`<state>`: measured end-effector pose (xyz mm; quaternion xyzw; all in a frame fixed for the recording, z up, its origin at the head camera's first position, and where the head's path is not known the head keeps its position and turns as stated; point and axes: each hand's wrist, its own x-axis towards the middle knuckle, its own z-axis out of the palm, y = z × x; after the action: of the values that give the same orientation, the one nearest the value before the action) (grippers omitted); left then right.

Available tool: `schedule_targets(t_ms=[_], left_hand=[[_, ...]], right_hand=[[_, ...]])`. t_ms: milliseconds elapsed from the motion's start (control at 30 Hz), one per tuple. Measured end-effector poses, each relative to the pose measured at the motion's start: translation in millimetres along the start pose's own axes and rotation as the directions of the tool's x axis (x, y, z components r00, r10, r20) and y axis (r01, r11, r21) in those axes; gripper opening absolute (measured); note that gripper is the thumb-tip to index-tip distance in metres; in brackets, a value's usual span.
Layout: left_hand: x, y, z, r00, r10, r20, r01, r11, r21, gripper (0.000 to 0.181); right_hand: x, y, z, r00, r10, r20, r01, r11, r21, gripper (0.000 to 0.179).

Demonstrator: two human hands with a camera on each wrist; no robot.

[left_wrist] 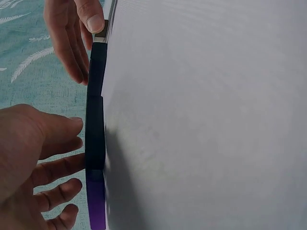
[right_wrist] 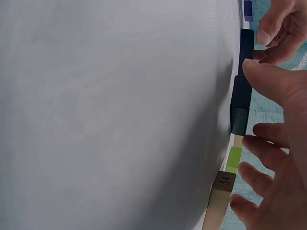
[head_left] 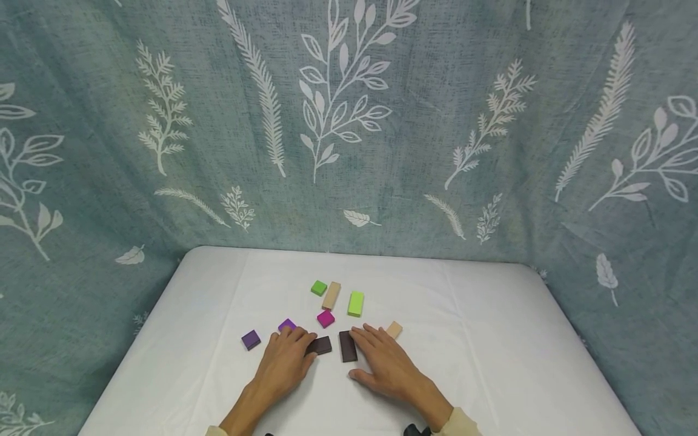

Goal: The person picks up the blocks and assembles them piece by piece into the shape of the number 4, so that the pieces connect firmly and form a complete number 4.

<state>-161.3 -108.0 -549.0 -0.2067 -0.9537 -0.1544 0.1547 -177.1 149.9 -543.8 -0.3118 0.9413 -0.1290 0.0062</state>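
Note:
Two dark brown blocks lie near each other in the head view, one (head_left: 322,346) at my left hand and one (head_left: 348,346) at my right. My left hand (head_left: 283,363) lies palm down, its fingers extended, the fingertips right at its block. The left wrist view shows the thumb and fingers spread beside the dark block (left_wrist: 94,132), not curled round it. My right hand (head_left: 386,366) has its fingers stretched forward, fingertips at the edge of the other dark block. Partly hidden behind the left hand is a purple block (head_left: 286,325); a light wooden block (head_left: 394,329) shows past the right fingers.
A dark purple block (head_left: 251,340) lies to the left. Farther back are a magenta block (head_left: 326,318), a tan block (head_left: 331,296), a green block (head_left: 319,287) and a lime block (head_left: 355,304). All rest on a white-covered table (head_left: 491,339) before a leaf-patterned curtain (head_left: 392,151).

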Motion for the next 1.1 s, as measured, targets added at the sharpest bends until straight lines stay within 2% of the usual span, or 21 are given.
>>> schedule_targets(t_ms=[433,867,1100], left_hand=[[-1.5,1.8,-1.8,1.000,0.007,0.029,-0.007,1.000,-0.019,0.035],[0.1,4.1,-5.4,0.992,-0.011,0.125,0.014,1.000,-0.022,0.037],[0.6,4.3,-6.6,0.990,-0.013,0.139,0.016,1.000,-0.018,0.037]], right_hand=[[7.7,2.3,4.8,0.998,-0.055,-0.009,0.055,0.998,-0.025,0.069],[10.7,-0.3,2.8,0.999,-0.006,0.043,0.008,0.999,-0.044,0.061],[8.6,0.5,0.8,0.999,-0.003,0.047,0.005,0.999,-0.043,0.061]])
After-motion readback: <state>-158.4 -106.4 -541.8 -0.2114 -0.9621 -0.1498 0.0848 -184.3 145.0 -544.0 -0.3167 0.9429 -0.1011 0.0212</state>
